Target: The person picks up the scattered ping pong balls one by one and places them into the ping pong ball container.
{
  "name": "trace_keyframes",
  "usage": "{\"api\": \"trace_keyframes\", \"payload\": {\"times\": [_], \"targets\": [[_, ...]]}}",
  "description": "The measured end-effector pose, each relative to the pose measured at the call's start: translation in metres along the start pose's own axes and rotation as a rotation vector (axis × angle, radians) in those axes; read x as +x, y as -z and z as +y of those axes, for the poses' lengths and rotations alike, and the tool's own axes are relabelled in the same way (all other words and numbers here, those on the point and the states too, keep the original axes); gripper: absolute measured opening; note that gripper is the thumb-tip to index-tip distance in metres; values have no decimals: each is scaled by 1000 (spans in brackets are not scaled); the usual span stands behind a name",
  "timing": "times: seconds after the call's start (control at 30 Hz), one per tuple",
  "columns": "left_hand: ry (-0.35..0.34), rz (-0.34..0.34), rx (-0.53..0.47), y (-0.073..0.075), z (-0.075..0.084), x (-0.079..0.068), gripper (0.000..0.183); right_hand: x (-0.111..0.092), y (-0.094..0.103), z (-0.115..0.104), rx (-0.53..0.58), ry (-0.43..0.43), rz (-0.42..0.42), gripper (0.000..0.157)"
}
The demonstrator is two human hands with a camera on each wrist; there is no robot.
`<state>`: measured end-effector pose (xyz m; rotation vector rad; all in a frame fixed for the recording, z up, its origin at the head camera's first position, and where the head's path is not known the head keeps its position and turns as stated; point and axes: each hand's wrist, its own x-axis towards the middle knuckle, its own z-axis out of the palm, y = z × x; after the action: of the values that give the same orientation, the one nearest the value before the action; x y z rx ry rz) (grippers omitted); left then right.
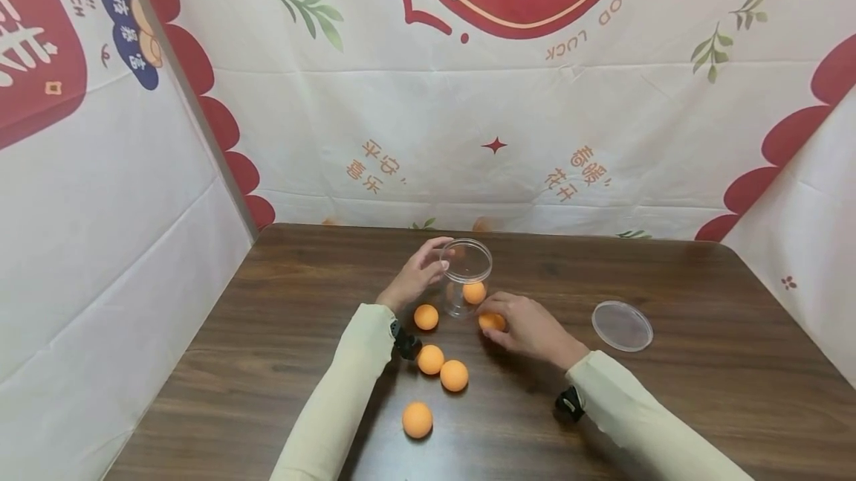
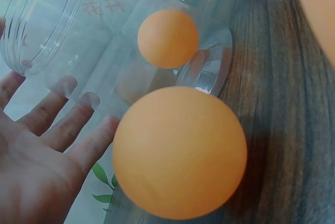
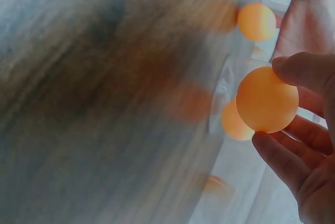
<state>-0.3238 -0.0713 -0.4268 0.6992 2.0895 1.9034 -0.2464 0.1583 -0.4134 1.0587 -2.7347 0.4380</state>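
Note:
A clear plastic jar (image 1: 457,301) stands upright and uncovered on the table, with one orange table tennis ball (image 2: 168,38) inside it. My left hand (image 1: 417,273) holds the jar from its left side, fingertips on the wall and up by the rim. Just right of the jar's base, my right hand (image 1: 528,325) pinches another orange ball (image 3: 267,100) between thumb and fingers. Close by the left wrist lies a loose ball (image 1: 426,317). Two more, a ball (image 1: 431,359) and its neighbour (image 1: 454,375), lie side by side nearer me.
Closest to me on the brown wooden table (image 1: 281,302) is one more orange ball (image 1: 417,420). The jar's round clear lid (image 1: 622,325) lies flat to the right of the right hand. Printed white cloth (image 1: 428,109) hangs behind the table and along both sides.

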Motion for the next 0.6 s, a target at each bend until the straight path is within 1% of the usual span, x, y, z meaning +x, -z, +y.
{"api": "trace_keyframes", "payload": {"times": [0.3, 0.33, 0.37, 0.53, 0.57, 0.6], "targets": [[-4, -11, -12, 0, 1, 0, 47, 0, 15, -2, 18, -18, 35, 29], [1, -17, -16, 0, 5, -1, 48, 0, 17, -2, 16, -20, 41, 30], [-2, -19, -14, 0, 5, -1, 48, 1, 19, -2, 14, -21, 46, 30], [-10, -20, -19, 0, 4, -1, 48, 4, 30, -4, 2, -12, 81, 29], [-19, -16, -16, 0, 0, 1, 48, 5, 32, -5, 3, -8, 86, 29], [-21, -16, -17, 0, 0, 1, 48, 6, 34, -6, 4, -6, 91, 28]]}}
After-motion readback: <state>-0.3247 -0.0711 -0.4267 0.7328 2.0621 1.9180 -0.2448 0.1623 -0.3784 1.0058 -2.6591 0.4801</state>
